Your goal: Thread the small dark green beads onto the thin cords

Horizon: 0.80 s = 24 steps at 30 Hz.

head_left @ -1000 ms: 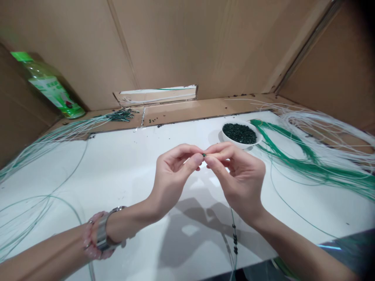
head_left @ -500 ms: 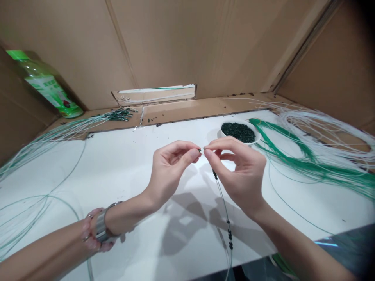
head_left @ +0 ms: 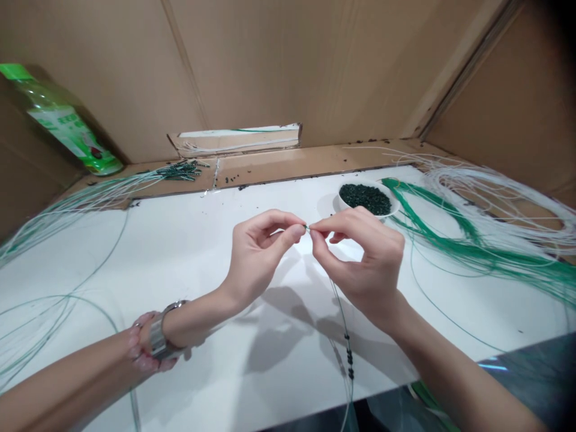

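My left hand (head_left: 265,246) is closed in a pinch on a tiny dark green bead (head_left: 306,227), mostly covered by the fingertips. Almost touching it, my right hand (head_left: 364,255) pinches a thin cord (head_left: 341,306) near its end. From the right hand the cord hangs down over the front edge of the white tabletop (head_left: 202,252), with several dark beads (head_left: 350,357) threaded low on it. Just behind the right hand stands a white bowl (head_left: 396,210) full of dark green beads (head_left: 364,199).
Green cords (head_left: 468,246) and coiled white cords (head_left: 508,180) lie at the right. A bundle of cords with beaded ends (head_left: 180,170) stretches along the left. A green-capped bottle (head_left: 74,129) leans in the left corner of the cardboard walls (head_left: 288,66). Loose beads are scattered at the back.
Both hands keep their pinches and have come slightly closer at the fingertips. The whole view has shifted a little, and the beads near my right hand no longer show.
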Available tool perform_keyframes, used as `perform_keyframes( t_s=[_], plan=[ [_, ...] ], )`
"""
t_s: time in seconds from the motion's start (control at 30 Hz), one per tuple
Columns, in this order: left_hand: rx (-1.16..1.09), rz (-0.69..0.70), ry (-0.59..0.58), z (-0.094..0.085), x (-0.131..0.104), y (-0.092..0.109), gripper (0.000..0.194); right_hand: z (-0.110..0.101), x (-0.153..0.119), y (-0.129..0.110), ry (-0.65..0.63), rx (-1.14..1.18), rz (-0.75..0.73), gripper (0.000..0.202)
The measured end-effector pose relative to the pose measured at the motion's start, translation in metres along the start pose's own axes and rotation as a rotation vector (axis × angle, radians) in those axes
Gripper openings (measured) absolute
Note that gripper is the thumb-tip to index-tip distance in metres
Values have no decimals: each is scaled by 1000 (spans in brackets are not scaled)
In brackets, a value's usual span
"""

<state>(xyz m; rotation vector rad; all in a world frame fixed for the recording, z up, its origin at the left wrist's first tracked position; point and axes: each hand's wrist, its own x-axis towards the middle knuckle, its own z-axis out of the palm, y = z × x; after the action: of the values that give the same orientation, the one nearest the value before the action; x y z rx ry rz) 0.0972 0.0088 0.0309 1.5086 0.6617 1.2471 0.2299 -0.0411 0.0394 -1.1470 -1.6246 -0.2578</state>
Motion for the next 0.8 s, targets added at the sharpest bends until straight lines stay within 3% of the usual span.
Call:
perform_keyframes(
  t_s=[0.2,0.47,0.8],
  plan=[
    [84,120,-53,-5,3,-7,3,1,-2,5,-15,-69,-75,13],
    [115,90,-53,-8,8,-11,4,2,-4,8,-60,307,318,8],
    [236,197,-108,-13,15,-14,7,9,-4,13,-154,345,403,5]
  ],
)
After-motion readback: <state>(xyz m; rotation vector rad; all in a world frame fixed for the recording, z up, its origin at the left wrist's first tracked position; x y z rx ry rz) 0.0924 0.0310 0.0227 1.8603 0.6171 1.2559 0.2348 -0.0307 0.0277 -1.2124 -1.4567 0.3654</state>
